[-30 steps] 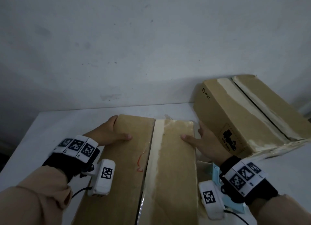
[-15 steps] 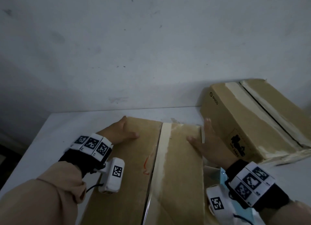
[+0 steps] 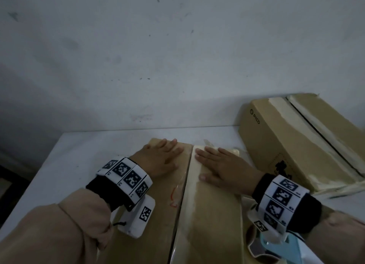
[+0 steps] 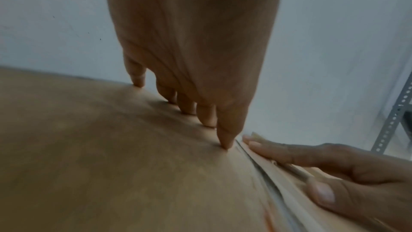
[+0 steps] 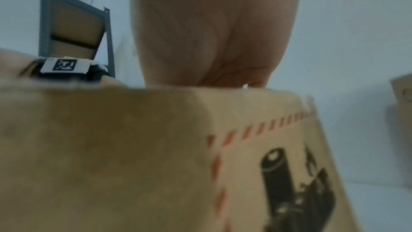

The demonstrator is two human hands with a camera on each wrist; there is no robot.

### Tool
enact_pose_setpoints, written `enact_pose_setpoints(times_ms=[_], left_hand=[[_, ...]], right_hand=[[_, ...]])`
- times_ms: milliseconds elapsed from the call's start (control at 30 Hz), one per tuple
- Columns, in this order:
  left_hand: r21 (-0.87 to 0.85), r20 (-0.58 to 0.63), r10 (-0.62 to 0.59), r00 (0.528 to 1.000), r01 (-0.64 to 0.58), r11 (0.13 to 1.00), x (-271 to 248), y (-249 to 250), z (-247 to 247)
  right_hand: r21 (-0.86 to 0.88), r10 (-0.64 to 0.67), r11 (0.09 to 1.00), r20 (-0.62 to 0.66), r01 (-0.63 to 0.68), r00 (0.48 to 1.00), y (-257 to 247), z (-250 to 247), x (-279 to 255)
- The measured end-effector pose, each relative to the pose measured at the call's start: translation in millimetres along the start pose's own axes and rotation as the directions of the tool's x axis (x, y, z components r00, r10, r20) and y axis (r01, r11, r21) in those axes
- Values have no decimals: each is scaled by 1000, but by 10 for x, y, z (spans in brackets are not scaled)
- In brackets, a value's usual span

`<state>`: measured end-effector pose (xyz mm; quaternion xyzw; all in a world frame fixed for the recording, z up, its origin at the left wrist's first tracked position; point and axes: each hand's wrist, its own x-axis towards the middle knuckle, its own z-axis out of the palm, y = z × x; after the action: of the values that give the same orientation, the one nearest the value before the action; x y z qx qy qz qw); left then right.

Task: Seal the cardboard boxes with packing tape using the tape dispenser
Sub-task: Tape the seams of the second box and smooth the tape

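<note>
Nearest to the person, at the lower right edge of the head view, a light blue tape dispenser (image 3: 280,248) lies on the white counter (image 3: 79,157), tucked beside the near box (image 3: 158,214) and under the right wrist. That box fills the middle of the counter, its two top flaps meeting at a centre seam (image 3: 185,184) with a pale strip of old tape (image 3: 190,200) along the right flap.

Both hands lie flat on top of it. The left hand (image 3: 160,159) presses the left flap, fingers (image 4: 209,117) straight and spread, holding nothing. The right hand (image 3: 221,167) presses the right flap just across the seam, fingers straight too, thumb out toward the seam, gripping nothing.

Farther right stands a second box (image 3: 292,145), turned at an angle, its flaps parted by a dark gap. Behind everything rises a scuffed white wall (image 3: 158,56).

The left wrist view alone shows the fingertips bearing on the cardboard, and a perforated metal upright (image 4: 396,121) off to the right. The right wrist view alone shows the box's side, with a red dashed line (image 5: 256,130) and a black printed figure (image 5: 296,188), plus a grey shelf rack (image 5: 73,24) behind.
</note>
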<state>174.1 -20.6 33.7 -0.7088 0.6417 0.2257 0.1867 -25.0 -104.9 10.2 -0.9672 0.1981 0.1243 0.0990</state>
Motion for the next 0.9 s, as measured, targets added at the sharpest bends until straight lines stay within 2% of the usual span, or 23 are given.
enact_pose_setpoints(times_ms=[133,267,367,433,633,767,900], left_hand=[[15,5,-10,1000,10,1000,6,4,14],[24,5,-23,1000,23,999,-5,22,9],[84,10,-49,999,48,995,-85,62,104],[95,26,-49,998,46,994,-231,99,198],[-45,104,-31,994,36,998,-861,274,559],[-184,-38,-27,999,19,983,-1078,486,914],[-199,-229,-150,962,104,974,-1153,667,1214]], right_hand=[[34,-12,999,-61,14,998,97,142,-145],[176,101,980,-60,-89,993,134,302,-414],[186,144,974,-84,-127,986,96,329,-405],[176,170,973,-116,-148,978,85,332,-358],[146,208,971,-127,-190,970,82,275,-154],[157,252,959,-105,-234,962,73,190,61],[120,282,955,-101,-270,954,54,103,192]])
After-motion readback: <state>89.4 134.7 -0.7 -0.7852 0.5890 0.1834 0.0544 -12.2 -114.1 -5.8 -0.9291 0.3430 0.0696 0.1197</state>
